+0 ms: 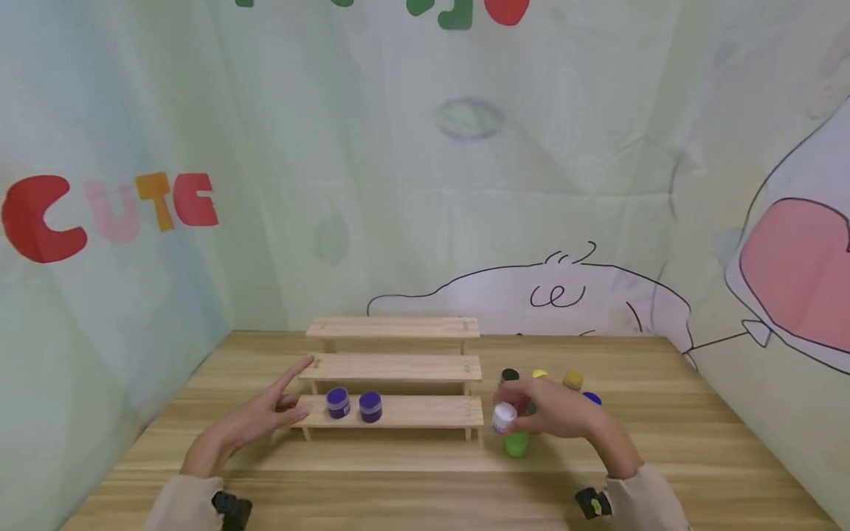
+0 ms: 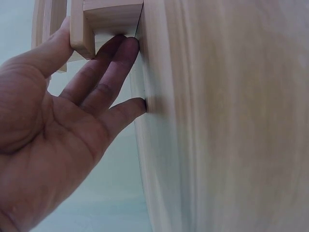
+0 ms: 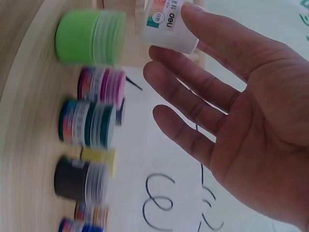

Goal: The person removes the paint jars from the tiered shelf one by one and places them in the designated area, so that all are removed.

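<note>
At the left end of a three-tier wooden display stand, my left hand holds on to the lowest plank. Its thumb lies on top of that plank and other fingers reach beneath; the index finger stretches to the middle tier. Two purple-lidded paint jars, one farther left and one beside it, stand on the lowest tier. Right of the stand, my right hand pinches a small white paint jar between thumb and fingers, raised above the table. A light green jar stands just below it.
More paint jars stand on the table by my right hand: magenta, dark green, black, yellow, ochre-lidded and blue. A printed cloth backdrop hangs behind the wooden table.
</note>
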`<control>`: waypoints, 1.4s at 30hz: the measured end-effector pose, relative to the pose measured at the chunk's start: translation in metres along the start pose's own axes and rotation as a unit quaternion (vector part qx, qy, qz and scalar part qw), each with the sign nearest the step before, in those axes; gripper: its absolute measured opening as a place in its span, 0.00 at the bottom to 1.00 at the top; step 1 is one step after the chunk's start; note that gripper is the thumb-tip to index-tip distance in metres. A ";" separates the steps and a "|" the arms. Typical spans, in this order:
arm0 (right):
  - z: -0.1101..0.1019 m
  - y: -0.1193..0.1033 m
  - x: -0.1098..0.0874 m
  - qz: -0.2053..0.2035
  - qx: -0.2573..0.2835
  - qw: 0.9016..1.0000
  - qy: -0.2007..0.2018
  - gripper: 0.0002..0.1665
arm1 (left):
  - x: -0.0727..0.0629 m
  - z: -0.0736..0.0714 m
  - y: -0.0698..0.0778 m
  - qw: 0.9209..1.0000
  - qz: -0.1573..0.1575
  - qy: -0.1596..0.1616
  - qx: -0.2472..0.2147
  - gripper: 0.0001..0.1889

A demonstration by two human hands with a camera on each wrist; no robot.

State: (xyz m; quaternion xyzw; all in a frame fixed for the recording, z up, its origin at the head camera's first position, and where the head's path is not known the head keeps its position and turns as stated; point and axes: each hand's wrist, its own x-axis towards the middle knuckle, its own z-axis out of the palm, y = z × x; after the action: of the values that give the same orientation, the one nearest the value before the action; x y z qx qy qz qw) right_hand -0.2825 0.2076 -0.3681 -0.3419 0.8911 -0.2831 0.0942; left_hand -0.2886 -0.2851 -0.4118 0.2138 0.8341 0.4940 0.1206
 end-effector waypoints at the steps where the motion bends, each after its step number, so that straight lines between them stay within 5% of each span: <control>1: -0.002 0.001 -0.003 0.000 -0.004 1.000 0.002 0.16 | 0.000 -0.001 0.000 1.000 0.003 -0.002 -0.002 0.44; 14: -0.017 0.020 -0.030 0.013 0.016 1.000 -0.008 0.19 | -0.001 0.000 0.001 1.000 -0.005 0.002 0.000 0.44; 35: -0.011 0.032 -0.033 0.093 -0.004 0.995 -0.039 0.19 | 0.001 0.000 0.001 1.000 -0.022 0.007 0.006 0.45; 42: -0.012 0.033 -0.032 0.086 -0.007 0.995 -0.042 0.17 | 0.001 0.000 0.002 1.000 -0.023 0.004 0.003 0.45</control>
State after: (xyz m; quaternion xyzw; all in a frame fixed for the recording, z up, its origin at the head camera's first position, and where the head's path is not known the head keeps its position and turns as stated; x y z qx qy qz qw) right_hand -0.2813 0.2539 -0.3775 -0.2764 0.9145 -0.2530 0.1528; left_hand -0.2893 -0.2841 -0.4102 0.1928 0.8409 0.4893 0.1277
